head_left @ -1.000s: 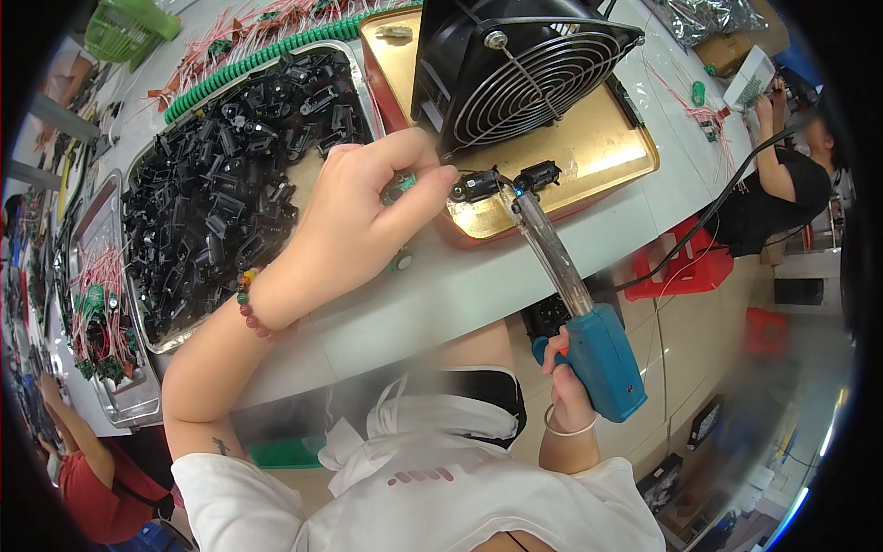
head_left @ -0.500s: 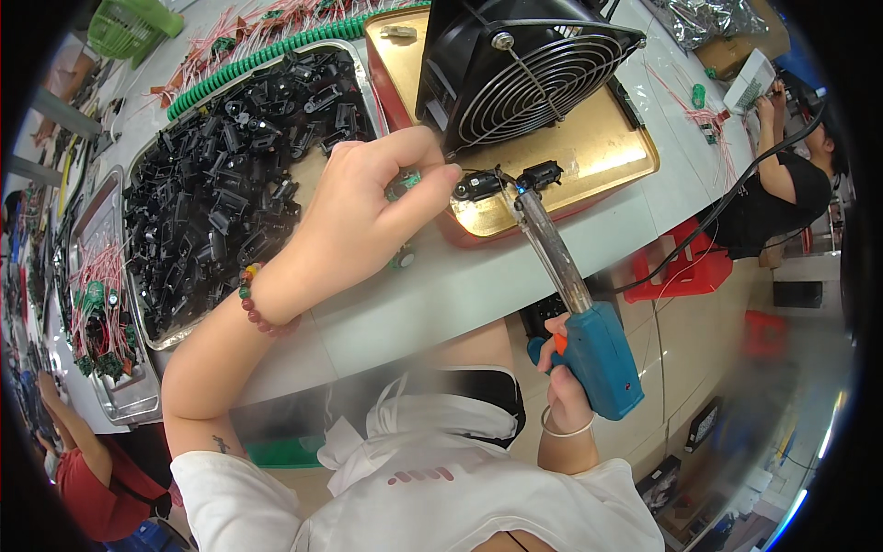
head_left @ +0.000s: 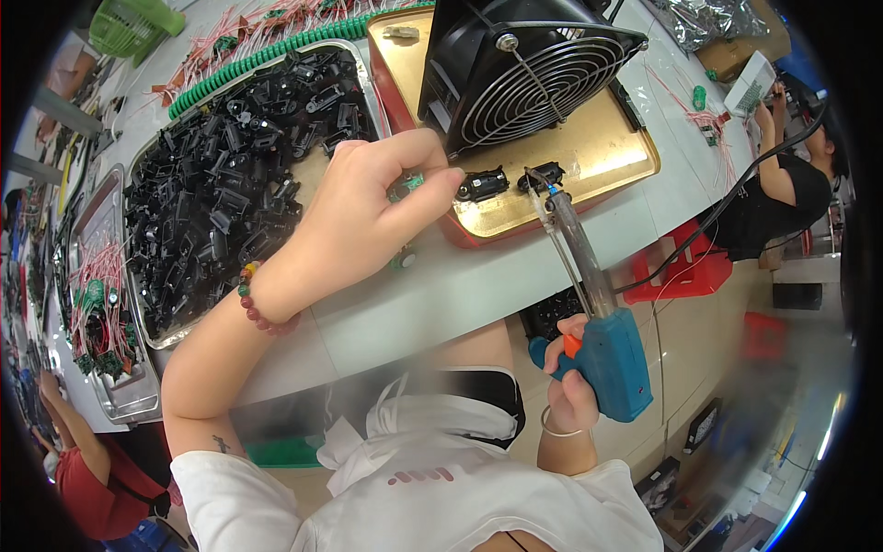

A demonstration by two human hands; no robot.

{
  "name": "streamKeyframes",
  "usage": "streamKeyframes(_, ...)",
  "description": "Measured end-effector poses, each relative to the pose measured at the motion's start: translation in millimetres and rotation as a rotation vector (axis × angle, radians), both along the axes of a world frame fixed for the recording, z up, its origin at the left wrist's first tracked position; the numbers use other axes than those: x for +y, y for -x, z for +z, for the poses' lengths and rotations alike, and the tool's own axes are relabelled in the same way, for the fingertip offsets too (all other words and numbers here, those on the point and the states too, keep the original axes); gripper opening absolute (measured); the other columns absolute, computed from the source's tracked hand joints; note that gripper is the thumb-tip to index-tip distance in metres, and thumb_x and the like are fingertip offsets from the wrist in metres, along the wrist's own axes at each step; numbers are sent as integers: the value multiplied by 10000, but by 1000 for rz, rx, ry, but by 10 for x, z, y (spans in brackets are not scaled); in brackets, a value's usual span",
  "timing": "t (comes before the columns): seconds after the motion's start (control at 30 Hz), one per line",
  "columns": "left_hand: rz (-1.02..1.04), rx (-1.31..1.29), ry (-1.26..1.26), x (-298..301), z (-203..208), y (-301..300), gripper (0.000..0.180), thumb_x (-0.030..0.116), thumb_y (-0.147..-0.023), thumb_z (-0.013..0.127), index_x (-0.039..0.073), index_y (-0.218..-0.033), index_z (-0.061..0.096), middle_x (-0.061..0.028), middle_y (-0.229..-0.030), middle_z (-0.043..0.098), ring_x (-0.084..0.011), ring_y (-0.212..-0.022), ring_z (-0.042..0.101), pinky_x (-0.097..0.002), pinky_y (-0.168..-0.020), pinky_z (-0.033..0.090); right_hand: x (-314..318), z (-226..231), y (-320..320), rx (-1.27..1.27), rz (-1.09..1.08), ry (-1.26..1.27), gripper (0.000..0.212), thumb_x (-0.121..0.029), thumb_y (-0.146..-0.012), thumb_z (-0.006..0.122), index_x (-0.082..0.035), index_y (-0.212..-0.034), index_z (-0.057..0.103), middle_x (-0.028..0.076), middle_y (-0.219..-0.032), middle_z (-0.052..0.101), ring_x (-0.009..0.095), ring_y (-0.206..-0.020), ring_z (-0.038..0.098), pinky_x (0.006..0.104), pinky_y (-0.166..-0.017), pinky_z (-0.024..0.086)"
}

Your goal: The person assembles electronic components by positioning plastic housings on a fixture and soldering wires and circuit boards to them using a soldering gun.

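Observation:
My right hand [head_left: 572, 386] grips a blue soldering gun [head_left: 618, 363], a finger by its orange trigger. Its tip touches or hovers at a small black plastic housing [head_left: 549, 172] on a gold tin lid [head_left: 487, 223]. A second black housing [head_left: 485, 184] lies left of it, close to my left fingertips. My left hand [head_left: 372, 198] is pinched closed, thumb against index finger, over the tin's left edge. Through the finger loop shows a bit of green circuit board [head_left: 405, 187]; whether the hand holds it is hidden, as is what the pinch grips.
A black fan with a wire guard [head_left: 543, 92] stands on the tin. On the left, a metal tray [head_left: 152, 342] holds many black housings; another tray [head_left: 115, 409] has wired green boards. A green coiled tube [head_left: 248, 81] runs behind. A co-worker's hand [head_left: 765, 115] is at far right.
The soldering gun has shifted right with my right hand, its tip going from between the two black housings to the right one. My left hand stays nearly still.

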State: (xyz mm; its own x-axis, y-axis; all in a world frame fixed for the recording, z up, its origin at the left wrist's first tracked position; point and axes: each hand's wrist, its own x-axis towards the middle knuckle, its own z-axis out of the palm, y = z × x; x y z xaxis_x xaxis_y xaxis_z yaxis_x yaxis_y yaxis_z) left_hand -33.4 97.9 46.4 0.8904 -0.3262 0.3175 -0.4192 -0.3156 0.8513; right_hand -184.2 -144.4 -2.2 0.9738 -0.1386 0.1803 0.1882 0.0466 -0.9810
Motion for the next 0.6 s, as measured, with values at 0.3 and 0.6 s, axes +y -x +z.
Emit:
streamKeyframes(0.3,34,6,-15,30,8,-7,202,168,-854,610,-13,-769,585,-129,-633,593,-236,-512,548,-291,-508,425,-32,-23,-16,-22,22,-27,520,-211,-741,634,60,-1169,517,231,-1127,536,193,-578,535,284,-565,411)
streamKeyframes(0.6,185,-987,-603,26,281,317,299,153,-665,741,78,-942,655,17,-657,456,-173,-636,478,-297,-671,357,-62,-42,-52,-142,42,-118,513,-215,-736,644,65,-1146,512,235,-1113,538,196,-586,532,285,-540,409)
